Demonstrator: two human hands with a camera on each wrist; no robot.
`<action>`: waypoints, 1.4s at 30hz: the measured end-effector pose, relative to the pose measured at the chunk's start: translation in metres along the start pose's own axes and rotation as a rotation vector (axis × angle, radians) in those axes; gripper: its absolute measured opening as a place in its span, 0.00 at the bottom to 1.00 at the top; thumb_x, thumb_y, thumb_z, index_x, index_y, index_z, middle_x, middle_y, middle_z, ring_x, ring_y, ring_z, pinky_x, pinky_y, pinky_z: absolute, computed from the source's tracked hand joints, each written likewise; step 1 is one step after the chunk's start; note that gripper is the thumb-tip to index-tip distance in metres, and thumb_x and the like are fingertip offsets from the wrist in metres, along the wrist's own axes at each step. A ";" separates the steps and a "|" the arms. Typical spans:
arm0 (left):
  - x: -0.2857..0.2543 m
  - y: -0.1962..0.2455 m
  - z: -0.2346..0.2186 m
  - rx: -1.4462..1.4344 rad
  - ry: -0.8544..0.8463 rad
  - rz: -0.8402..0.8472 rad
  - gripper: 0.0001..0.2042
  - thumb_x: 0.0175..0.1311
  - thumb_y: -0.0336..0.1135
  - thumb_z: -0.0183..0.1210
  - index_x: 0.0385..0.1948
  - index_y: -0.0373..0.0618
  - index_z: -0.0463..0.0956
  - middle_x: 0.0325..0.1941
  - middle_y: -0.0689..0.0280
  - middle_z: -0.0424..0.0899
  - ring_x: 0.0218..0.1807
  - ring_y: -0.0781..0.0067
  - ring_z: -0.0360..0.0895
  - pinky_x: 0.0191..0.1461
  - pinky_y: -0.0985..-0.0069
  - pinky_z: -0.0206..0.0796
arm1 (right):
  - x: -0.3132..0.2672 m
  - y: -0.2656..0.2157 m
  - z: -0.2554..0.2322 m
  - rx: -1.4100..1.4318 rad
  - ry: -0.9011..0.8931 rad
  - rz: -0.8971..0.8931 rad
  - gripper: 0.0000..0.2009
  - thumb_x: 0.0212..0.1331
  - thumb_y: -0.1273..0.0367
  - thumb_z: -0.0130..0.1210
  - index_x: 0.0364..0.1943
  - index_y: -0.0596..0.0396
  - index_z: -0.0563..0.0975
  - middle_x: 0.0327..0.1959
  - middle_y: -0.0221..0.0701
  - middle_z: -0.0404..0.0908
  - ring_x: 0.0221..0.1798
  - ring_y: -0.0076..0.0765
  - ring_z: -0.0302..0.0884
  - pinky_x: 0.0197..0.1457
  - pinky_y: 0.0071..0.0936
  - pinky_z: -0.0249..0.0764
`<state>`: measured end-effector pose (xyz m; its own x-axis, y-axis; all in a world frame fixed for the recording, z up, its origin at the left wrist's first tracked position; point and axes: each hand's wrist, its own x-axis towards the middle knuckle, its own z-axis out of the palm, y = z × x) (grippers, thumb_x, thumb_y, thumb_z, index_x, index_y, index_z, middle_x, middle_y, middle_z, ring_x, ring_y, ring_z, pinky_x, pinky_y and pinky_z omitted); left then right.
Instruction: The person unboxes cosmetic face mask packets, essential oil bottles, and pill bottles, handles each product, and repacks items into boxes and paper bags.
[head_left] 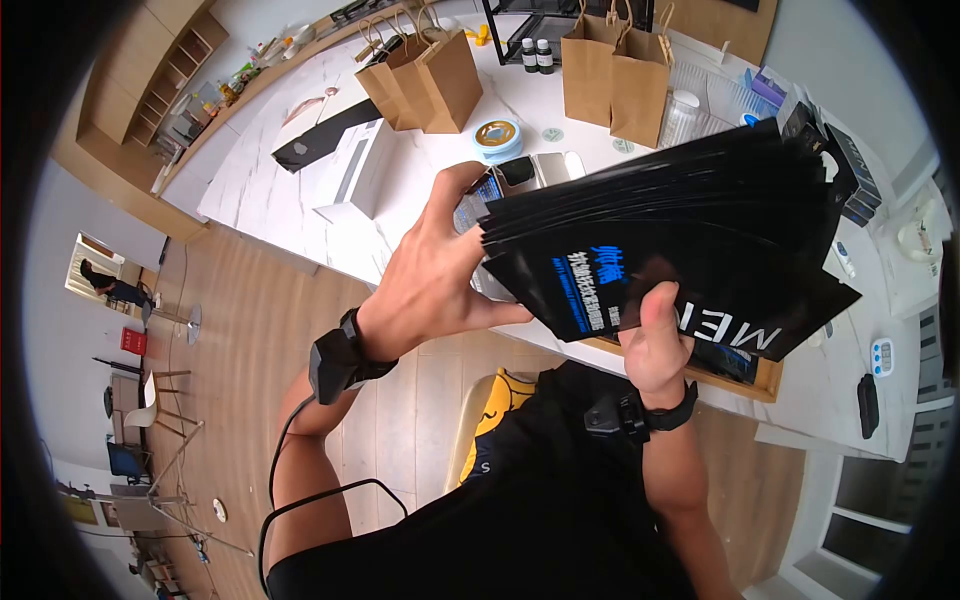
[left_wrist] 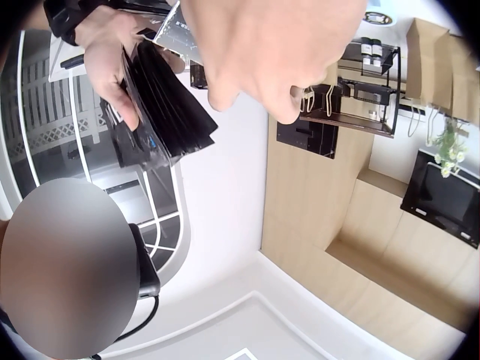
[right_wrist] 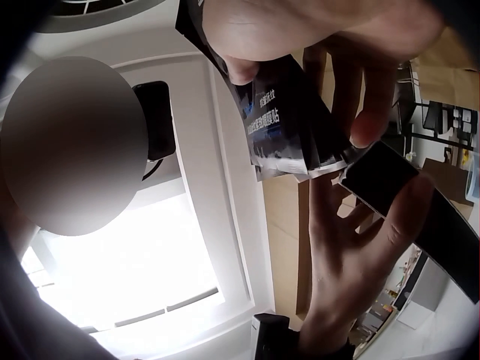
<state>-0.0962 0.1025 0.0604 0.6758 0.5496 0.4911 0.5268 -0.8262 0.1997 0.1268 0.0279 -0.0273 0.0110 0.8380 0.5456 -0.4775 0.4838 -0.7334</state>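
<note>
In the head view my right hand (head_left: 657,350) grips a fanned stack of black packets (head_left: 700,230) with white and blue lettering, thumb over the front. My left hand (head_left: 430,275) is at the stack's left end, its fingers partly hidden behind it. The right wrist view shows the left hand (right_wrist: 337,262) holding a flat dark item (right_wrist: 382,178), thumb on its face, close beside the packets (right_wrist: 277,124). In the left wrist view a grey printed edge (left_wrist: 178,36) shows beside the left hand (left_wrist: 277,45), and the right hand (left_wrist: 105,64) holds the packets (left_wrist: 161,109).
Paper bags (head_left: 440,85), a white box (head_left: 355,165), a blue-rimmed round tub (head_left: 497,140) and two small dark bottles (head_left: 545,56) stand on the marble-patterned table (head_left: 240,195). A wooden tray (head_left: 768,382) lies under the packets. A small timer (head_left: 881,357) is at the right.
</note>
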 end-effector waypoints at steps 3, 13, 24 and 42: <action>0.003 0.002 -0.001 -0.003 0.042 0.024 0.41 0.32 0.45 0.78 0.58 0.51 0.73 0.60 0.47 0.65 0.59 0.40 0.72 0.56 0.56 0.74 | -0.002 0.017 -0.007 0.227 0.090 -0.081 0.29 0.75 0.54 0.44 0.72 0.56 0.59 0.71 0.33 0.66 0.72 0.38 0.63 0.76 0.40 0.58; 0.012 0.016 -0.003 0.053 -0.019 -0.119 0.43 0.28 0.41 0.79 0.56 0.46 0.72 0.55 0.50 0.65 0.58 0.43 0.72 0.65 0.53 0.71 | 0.021 -0.007 0.020 0.318 0.638 -0.100 0.28 0.76 0.48 0.38 0.70 0.52 0.63 0.67 0.34 0.71 0.63 0.43 0.74 0.61 0.45 0.75; 0.010 0.022 0.001 0.024 0.004 -0.106 0.59 0.22 0.41 0.81 0.70 0.44 0.59 0.59 0.49 0.67 0.58 0.43 0.72 0.58 0.57 0.72 | 0.046 0.014 0.036 0.115 0.676 -0.348 0.26 0.78 0.59 0.42 0.71 0.63 0.61 0.72 0.36 0.64 0.72 0.34 0.64 0.76 0.37 0.58; 0.008 0.004 0.021 -0.032 0.296 -0.156 0.56 0.31 0.40 0.80 0.69 0.35 0.55 0.56 0.49 0.67 0.57 0.46 0.71 0.59 0.60 0.69 | 0.070 -0.020 0.063 -0.984 0.081 -0.049 0.12 0.62 0.67 0.57 0.46 0.56 0.79 0.39 0.43 0.79 0.45 0.54 0.74 0.47 0.46 0.73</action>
<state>-0.0777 0.1067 0.0476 0.4069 0.6140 0.6764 0.5924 -0.7410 0.3163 0.0820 0.0609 0.0515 0.0888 0.8082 0.5822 0.4683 0.4820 -0.7405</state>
